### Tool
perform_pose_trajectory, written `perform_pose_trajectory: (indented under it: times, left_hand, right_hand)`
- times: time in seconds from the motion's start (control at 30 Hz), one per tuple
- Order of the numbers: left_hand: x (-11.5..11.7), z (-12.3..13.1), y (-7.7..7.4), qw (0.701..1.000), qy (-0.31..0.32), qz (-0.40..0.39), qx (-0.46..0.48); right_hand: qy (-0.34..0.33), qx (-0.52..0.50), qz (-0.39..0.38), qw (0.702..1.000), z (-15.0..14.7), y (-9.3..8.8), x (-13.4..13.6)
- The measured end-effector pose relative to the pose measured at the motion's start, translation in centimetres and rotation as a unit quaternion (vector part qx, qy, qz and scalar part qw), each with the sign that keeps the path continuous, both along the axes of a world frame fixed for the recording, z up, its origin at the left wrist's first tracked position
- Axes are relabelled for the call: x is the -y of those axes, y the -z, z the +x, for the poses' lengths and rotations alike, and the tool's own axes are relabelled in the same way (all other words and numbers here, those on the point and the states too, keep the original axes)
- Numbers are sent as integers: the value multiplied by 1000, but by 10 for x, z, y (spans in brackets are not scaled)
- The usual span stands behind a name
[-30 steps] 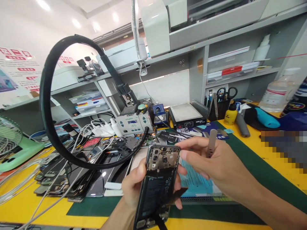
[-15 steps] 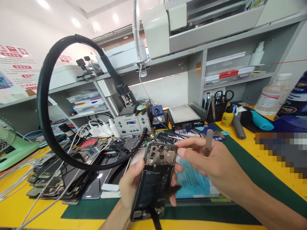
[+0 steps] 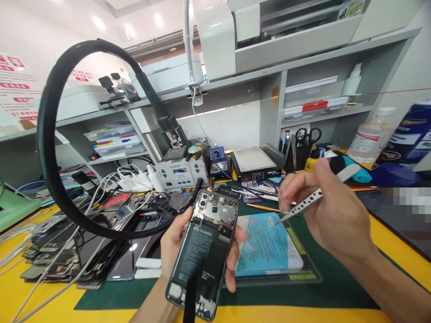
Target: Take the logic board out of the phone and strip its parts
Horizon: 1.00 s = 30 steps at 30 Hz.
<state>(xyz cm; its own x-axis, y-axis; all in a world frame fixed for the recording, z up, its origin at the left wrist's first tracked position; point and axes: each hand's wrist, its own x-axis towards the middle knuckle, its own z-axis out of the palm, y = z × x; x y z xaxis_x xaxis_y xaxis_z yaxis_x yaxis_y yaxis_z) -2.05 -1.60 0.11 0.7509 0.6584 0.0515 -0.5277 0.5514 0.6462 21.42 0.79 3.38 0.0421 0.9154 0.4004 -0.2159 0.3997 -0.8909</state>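
"Along the table's [image 3: 256, 315] left side, stacked phone parts [image 3: 97, 260] are crowding; where is room showing?"

"The green mat [image 3: 114, 296] is lying bare toward the front edge."

"What are the hands doing?"

"The left hand [image 3: 172, 246] is holding the opened phone [image 3: 199, 246] by its long edges, near the table's front edge; the right hand [image 3: 340, 220] is pinching tweezers [image 3: 308, 201] (tips pointing down and left), with a gap separating them from the phone."

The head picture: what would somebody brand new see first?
Probably the thick black looping hose on the left, because it is so big. Next, the opened black phone in the left hand, at the bottom middle. Then the silver metal tweezers with round holes, in the right hand at the right.
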Motion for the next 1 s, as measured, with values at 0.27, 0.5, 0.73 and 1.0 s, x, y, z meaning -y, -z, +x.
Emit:
perform_pose_trajectory:
  times: [0.27, 0.5, 0.73, 1.0]
  left_hand:
    - [-1, -2, 1, 999, -6, 7, -38]
    - [2, 2, 0, 996, -39, 60, -49]
    - [4, 0, 7, 991, -79, 99, -45]
    - [5, 3, 2, 987, -97, 116, -61]
  right_hand:
    - [-98, 88, -111, 985, -4, 7, -7]
    - [-194, 239, -89, 947, -13, 2, 6]
    - [-150, 277, -24, 949, -18, -6, 13]
    - [-107, 250, 31, 962, -17, -5, 19]
